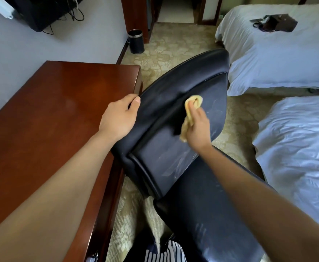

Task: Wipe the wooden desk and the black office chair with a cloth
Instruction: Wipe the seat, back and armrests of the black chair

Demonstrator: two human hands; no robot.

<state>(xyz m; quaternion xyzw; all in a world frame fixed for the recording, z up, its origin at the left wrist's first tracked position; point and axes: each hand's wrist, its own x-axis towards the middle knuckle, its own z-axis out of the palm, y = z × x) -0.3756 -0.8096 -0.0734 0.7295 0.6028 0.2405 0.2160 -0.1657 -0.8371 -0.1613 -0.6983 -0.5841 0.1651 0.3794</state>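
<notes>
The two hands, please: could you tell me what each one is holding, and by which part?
The right hand grips the yellow cloth by its bunched middle, against the black chair; the left hand holds the chair's backrest by its edge.

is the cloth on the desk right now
No, the right hand presses the cloth against the chair back.

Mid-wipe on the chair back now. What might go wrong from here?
The chair backrest leans close to the wooden desk corner; if the left hand loses its edge grip, it may knock the wood. The yellow cloth is bunched in the right hand, so it may leave streaks.
</notes>
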